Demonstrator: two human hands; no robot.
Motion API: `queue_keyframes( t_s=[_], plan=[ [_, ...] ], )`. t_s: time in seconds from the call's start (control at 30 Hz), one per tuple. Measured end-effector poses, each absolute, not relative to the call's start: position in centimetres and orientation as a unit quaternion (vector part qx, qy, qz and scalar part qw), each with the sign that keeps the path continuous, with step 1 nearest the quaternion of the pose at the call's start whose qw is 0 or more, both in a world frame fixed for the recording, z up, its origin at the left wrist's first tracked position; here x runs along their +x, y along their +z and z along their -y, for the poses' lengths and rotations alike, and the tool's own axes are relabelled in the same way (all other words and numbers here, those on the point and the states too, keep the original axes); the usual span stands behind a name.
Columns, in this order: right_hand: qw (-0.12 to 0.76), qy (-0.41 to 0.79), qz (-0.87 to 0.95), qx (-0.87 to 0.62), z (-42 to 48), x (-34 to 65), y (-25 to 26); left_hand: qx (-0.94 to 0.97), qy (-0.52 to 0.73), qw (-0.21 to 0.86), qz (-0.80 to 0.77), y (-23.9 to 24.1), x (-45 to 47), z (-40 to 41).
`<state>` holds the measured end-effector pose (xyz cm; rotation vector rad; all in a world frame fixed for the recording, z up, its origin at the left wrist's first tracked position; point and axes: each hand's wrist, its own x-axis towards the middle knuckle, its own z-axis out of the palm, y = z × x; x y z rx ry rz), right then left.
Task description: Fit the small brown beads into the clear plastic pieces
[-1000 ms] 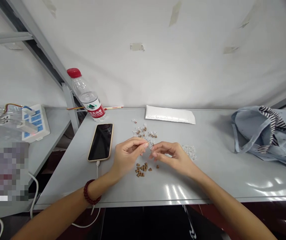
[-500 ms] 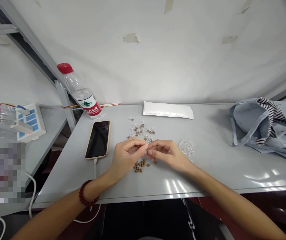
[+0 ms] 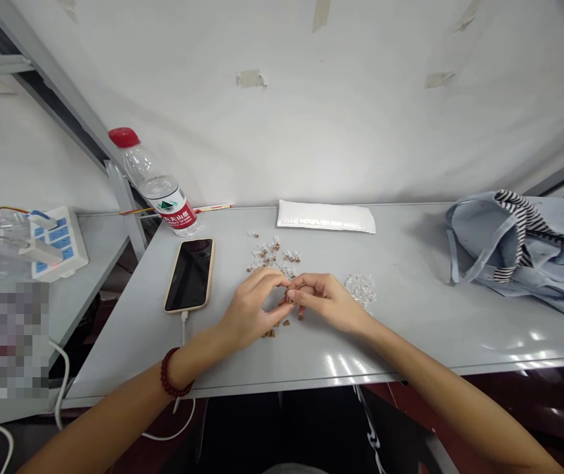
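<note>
Left hand [image 3: 249, 311] and right hand [image 3: 325, 301], both mine, together at centre frame, fingertips [image 3: 289, 294] pinching what looks like a tiny clear plastic piece [image 3: 291, 289], held up over the surface [image 3: 410, 316] for close work, with loose clear pieces [image 3: 269, 257] and brown pellets [image 3: 270, 334] heaped separately within my reach.

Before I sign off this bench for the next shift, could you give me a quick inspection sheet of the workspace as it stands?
Surface: grey bench, glare along the front; damage: nothing seen.
Job's things: small clear plastic pieces scattered, a heap of clear pieces to the right, small brown tapered pieces under the hands.
Clutter: phone, water bottle, white pouch, denim tote bag.
Hands: left hand and right hand meet at the fingertips over the pieces; anything held is too small to tell.
Cables: charging cable runs from the phone over the bench's front edge.
Surroundings: taped white wall, power strip on a side surface.
Other people: nothing seen.
</note>
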<state>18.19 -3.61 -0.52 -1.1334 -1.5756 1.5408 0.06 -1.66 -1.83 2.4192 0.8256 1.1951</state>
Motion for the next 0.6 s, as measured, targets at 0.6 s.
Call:
queue_keyframes(
  t_s=[0.6],
  plan=[
    [0.279,0.251,0.671,-0.64,0.7,27.8,0.7,0.829,0.368,0.127,-0.402,-2.3,-1.3,-1.3]
  ],
)
